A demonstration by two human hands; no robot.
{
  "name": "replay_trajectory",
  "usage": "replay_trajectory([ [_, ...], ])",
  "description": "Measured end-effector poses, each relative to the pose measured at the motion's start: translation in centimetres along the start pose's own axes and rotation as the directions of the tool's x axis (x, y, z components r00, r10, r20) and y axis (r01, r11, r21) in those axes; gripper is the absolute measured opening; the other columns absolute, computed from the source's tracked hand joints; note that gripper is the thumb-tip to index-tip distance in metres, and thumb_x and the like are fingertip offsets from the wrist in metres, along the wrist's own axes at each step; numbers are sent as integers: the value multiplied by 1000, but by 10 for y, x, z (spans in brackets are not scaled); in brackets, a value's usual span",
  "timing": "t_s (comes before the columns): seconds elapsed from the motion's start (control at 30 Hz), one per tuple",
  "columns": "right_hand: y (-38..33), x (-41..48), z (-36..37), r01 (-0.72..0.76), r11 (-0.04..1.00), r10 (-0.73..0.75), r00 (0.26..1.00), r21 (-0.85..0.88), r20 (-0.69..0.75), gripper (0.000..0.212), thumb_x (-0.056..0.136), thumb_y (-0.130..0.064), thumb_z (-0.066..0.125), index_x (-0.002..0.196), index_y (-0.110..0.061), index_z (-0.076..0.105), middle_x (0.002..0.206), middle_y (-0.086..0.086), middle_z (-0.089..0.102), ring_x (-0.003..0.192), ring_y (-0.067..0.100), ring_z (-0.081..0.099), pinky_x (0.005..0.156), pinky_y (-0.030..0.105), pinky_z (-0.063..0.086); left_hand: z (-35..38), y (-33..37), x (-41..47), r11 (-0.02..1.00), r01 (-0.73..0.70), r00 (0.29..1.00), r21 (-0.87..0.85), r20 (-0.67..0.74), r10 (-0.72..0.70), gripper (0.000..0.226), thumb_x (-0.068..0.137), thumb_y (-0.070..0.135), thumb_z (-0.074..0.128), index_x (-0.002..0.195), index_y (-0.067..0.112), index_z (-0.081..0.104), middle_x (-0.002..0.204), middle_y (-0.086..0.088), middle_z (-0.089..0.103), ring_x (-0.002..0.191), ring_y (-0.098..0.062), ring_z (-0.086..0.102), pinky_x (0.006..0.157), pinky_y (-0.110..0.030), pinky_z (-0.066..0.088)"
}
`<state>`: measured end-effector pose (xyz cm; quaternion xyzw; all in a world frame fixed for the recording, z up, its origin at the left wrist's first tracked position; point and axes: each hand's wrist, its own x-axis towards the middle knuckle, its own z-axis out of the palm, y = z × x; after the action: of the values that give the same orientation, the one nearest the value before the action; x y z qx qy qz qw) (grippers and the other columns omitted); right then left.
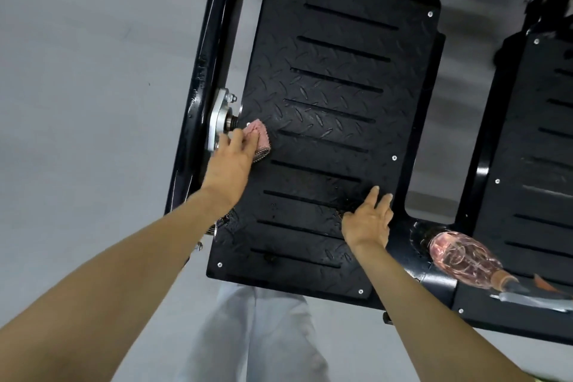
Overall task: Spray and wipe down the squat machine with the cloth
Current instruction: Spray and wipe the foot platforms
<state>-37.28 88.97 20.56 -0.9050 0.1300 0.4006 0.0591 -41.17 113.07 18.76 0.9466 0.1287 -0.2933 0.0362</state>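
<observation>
On my feed the left hand (231, 158) has its grip closed over a wadded pink knitted cloth (259, 140), fingers bent over the top of it and pressing it down. The cloth sits at the 9 o'clock edge of a big black metal footplate with a diamond tread and long narrow slots (328, 96), touching the plate. Just past it, toward 10 o'clock, I see a silver metal bracket with bolts and a short shaft (218, 121), fixed to the black tubular side rail of the squat machine (198, 77); the thumb lies close to that bracket.

The right hand (369, 222) grips nothing. Its grip is open, fingers straight and slightly spread, resting flat on the same footplate near the 5 o'clock corner, well apart from the cloth.

Out at 4 o'clock from that hand, a clear plastic spray bottle of pink liquid (465, 260) lies on its side on the black frame between the two plates, its nozzle end pointing toward 4 o'clock; I cannot make out the trigger clearly. At 3 o'clock a second black slotted footplate (542, 139) runs off the edge of my view.

Under the machine is a plain grey floor (77, 71), and at 6 o'clock I see the person's pale trouser legs (263, 338) below the plate's near edge.
</observation>
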Motion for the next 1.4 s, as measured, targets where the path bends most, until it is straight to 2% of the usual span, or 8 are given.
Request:
replay_trajectory([
  [0.1, 2, -6, 5, -7, 1000, 7, 1000, 19, 6, 79, 93, -15, 48, 153, -10, -3, 159, 14, -8, 143, 32, 10, 113, 44, 28, 13, 34, -21, 999, -40, 999, -17, 28, 41, 84, 82, 0, 58, 150, 12, 10, 136, -15, 26, 118, -31, 35, 86, -34, 51],
  [0.3, 10, -30, 19, 25, 1000, -26, 1000, 6, 14, 77, 94, -16, 46, 153, -10, -4, 159, 15, -9, 143, 33, 9, 113, 41, 24, 25, 52, -48, 765, -598, 800, 237, 138, 583, 85, 86, 0, 54, 151, 8, 1, 141, -12, 20, 119, -31, 34, 100, -41, 42],
  [0.47, 20, -28, 23, 63, 998, -63, 997, 7, -36, 77, 94, -17, 47, 152, -9, -3, 158, 15, -8, 142, 33, 9, 111, 41, 26, 12, -2, -16, 993, -75, 993, 92, -86, 83, 85, 77, -5, 62, 145, 11, 14, 132, -19, 32, 114, -34, 39, 87, -39, 52],
  [0.63, 35, -12, 23, 59, 998, -61, 992, -15, -106, 78, 93, -17, 50, 153, -8, 0, 158, 17, -7, 143, 32, 11, 113, 41, 27, 25, 17, -11, 988, 133, 971, -80, -187, -146, 73, 78, -9, 56, 144, 6, 28, 128, -24, 36, 112, -39, 40, 73, -40, 53],
  [0.93, 52, -7, 13, 153, 987, -157, 984, -50, -85, 69, 94, -14, 46, 152, -6, 10, 159, 14, -3, 144, 28, 11, 115, 38, 26, 41, 80, -26, 801, -482, 848, 354, -40, 528, 83, 82, 11, 62, 150, 6, 15, 128, -11, 34, 108, -28, 43, 89, -36, 47],
  [1.1, 58, -4, 8, 273, 959, -278, 957, -71, -79, 71, 94, -12, 45, 153, -8, 5, 160, 11, -2, 145, 25, 9, 117, 35, 21, 3, 69, 16, 999, 7, 983, 34, -184, -1, 75, 80, -2, 60, 144, 5, 24, 127, -21, 37, 112, -37, 40, 83, -44, 48],
  [1.23, 61, 1, 6, 310, 948, -315, 947, -70, -66, 70, 94, -11, 45, 153, -8, 7, 160, 8, -2, 145, 23, 9, 118, 34, 19, -17, 116, 44, 901, 307, 910, -305, -182, -372, 69, 83, -9, 51, 145, 3, 24, 138, -23, 29, 120, -38, 35, 83, -41, 51],
  [1.4, 66, 2, 5, 316, 947, -319, 946, -65, -55, 66, 93, -9, 45, 151, -5, 14, 159, 10, 3, 144, 24, 12, 117, 35, 19, -24, 178, 42, 982, -71, 982, -173, -183, 39, 79, 78, -7, 54, 146, 13, 19, 138, -16, 26, 121, -33, 33, 88, -37, 50],
])
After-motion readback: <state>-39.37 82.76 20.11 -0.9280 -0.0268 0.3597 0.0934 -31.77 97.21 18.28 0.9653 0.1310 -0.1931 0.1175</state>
